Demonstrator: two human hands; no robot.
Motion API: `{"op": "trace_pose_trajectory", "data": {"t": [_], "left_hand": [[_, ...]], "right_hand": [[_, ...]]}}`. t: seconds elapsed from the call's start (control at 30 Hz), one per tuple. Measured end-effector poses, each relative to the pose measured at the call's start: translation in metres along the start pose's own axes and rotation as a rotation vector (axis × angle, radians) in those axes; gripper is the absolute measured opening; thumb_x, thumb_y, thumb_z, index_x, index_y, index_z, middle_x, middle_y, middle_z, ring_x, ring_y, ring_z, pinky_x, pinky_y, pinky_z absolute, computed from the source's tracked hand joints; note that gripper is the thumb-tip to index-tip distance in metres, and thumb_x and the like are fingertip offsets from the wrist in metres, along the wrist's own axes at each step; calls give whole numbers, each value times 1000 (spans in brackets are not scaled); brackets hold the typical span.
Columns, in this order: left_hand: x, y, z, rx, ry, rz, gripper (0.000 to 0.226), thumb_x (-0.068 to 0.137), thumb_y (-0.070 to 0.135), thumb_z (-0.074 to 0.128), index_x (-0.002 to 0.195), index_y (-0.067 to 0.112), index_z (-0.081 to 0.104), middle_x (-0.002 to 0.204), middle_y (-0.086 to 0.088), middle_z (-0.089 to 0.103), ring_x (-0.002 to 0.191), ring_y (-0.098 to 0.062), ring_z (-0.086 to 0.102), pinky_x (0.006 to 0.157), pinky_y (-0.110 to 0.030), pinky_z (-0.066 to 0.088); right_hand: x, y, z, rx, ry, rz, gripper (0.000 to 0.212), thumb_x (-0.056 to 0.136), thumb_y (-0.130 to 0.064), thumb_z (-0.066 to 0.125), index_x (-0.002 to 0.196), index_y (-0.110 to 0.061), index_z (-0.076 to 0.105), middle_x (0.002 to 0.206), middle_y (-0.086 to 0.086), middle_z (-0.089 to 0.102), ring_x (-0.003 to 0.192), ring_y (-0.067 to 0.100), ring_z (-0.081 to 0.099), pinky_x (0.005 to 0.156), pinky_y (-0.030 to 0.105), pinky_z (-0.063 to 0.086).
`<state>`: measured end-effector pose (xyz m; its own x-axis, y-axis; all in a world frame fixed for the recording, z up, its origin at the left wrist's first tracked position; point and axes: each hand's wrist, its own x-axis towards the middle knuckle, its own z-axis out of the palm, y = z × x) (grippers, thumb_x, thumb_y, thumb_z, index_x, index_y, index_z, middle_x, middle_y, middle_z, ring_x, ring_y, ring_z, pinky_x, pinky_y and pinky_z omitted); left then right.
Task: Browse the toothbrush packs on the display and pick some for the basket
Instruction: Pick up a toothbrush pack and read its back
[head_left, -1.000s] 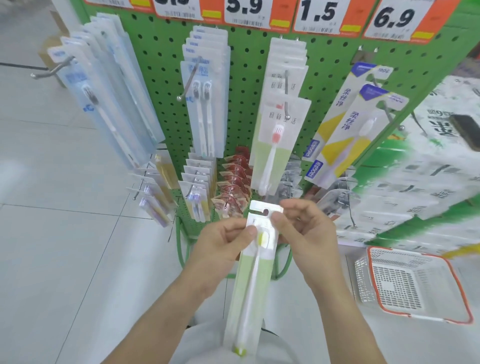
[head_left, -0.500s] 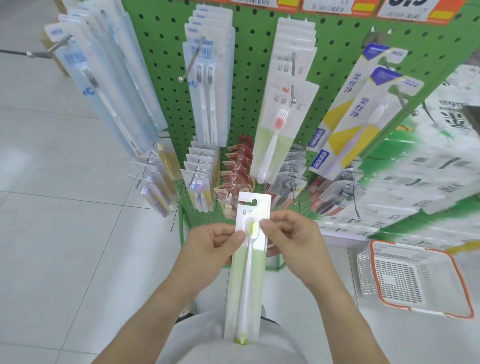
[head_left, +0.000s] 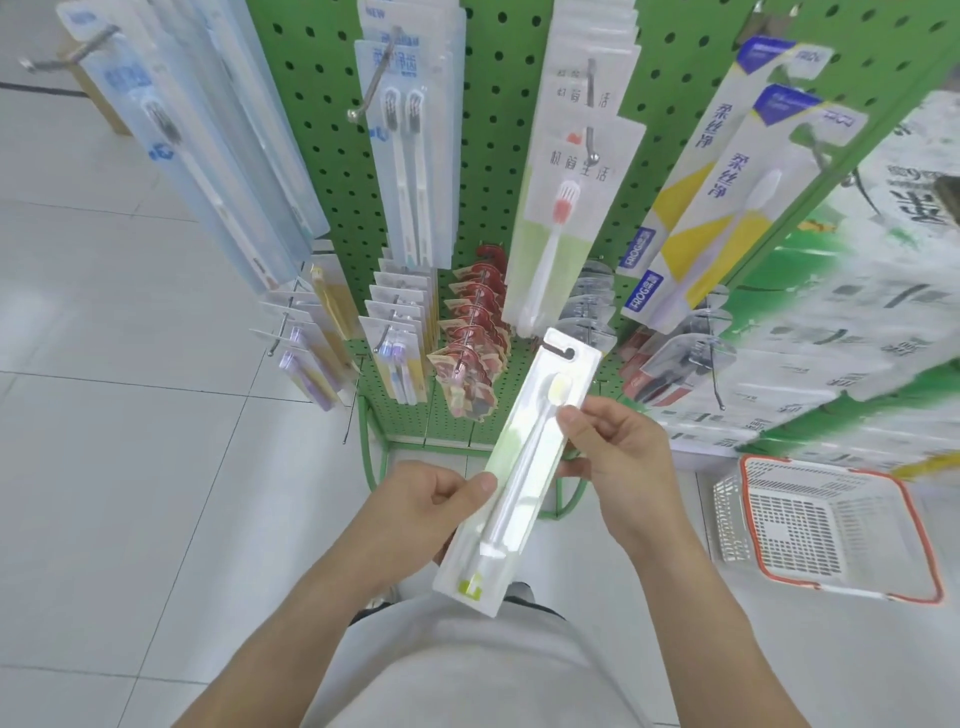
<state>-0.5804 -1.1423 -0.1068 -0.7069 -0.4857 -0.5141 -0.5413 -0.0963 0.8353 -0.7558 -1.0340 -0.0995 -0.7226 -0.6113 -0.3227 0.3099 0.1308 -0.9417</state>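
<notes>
While both hands, left hand (head_left: 431, 506) and right hand (head_left: 613, 457), pinch the toothbrush pack (head_left: 519, 467), the basket (head_left: 831, 525) sits at three o'clock, the pegboard display (head_left: 493, 171) at twelve.

- "FROG" in white on blue labels at the foot of the yellow-and-white toothbrush packs (head_left: 727, 208), with "柔丝净" down their fronts.
- "NEW" at the top of the twin-brush pack (head_left: 408, 156).
- Dark characters on the pink-brush pack (head_left: 563, 208), too blurred to read surely.
</notes>
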Motion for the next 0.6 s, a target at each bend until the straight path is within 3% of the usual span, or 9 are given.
{"op": "trace_pose_trajectory", "data": {"t": [0.1,0.2,0.33,0.47,0.6], "left_hand": [[-1,-2,-4,17,-6,3,29,95,36,65,87,10,75,54,12,56,50,-2,47,59,-17,41],[-3,-4,-8,15,2,27,11,98,17,64,94,12,73,50,21,58,48,9,51,57,-5,38],[-2,-8,-10,1,10,25,11,97,13,64,89,12,72,46,19,57,45,9,50,55,-5,37],[-2,-8,-11,-26,33,0,10,97,14,65,94,11,74,57,12,67,51,6,56,57,-6,42],[0,-8,-15,-74,2,-42,13,98,17,64,95,13,76,79,-17,75,63,-23,66,57,-29,56]], "right_hand": [[3,0,-5,34,63,14,10,98,-1,61,93,-8,68,67,-5,73,57,6,66,51,22,54],[5,-2,-9,50,55,32,7,98,-3,61,96,-6,67,70,-4,74,61,8,68,54,23,56],[6,-2,-9,57,5,75,7,99,-2,60,96,-3,66,70,-4,73,62,8,69,55,23,56],[10,-6,-16,62,-64,136,8,97,-4,61,94,-5,68,85,5,76,72,16,72,61,28,59],[15,-9,-26,46,-81,147,12,95,-11,66,103,-3,69,85,10,74,63,17,68,57,26,58]]}}
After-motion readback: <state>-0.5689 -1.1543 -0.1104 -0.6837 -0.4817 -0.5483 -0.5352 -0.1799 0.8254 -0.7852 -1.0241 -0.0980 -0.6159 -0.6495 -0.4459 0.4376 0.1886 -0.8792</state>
